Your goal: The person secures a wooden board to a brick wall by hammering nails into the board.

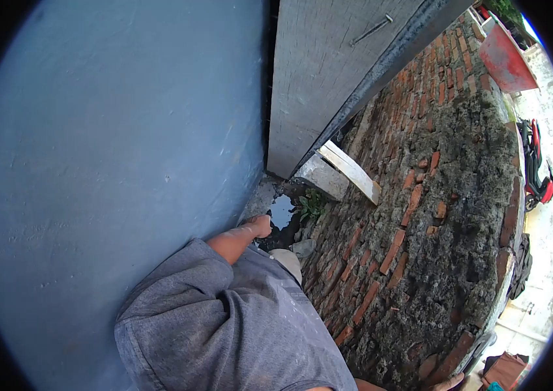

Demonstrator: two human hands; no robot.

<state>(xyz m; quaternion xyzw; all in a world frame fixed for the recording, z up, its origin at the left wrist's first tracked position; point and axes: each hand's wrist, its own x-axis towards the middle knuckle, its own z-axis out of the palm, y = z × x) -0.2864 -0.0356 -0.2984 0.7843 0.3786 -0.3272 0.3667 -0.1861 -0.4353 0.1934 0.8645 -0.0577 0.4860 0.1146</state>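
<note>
My left hand (261,226) is low beside the blue-grey wall (113,143), its fingers curled closed. Whatever it may hold is too small or hidden to make out. Just right of it lies a puddle (282,211) on dark ground. At the bottom edge, part of my right hand (449,382) shows, fingers stretched out along the end of the rough brick wall (446,241); its palm is out of view. The grey shirt (224,319) on my body fills the lower middle.
A grey panel (315,72) with a metal bolt stands above the puddle. Below it are a concrete block (322,177) and a pale board (351,171) leaning against bricks. Small plants (311,204) grow there. A red barrow-like tray (506,60) and a motorbike (537,166) are far right.
</note>
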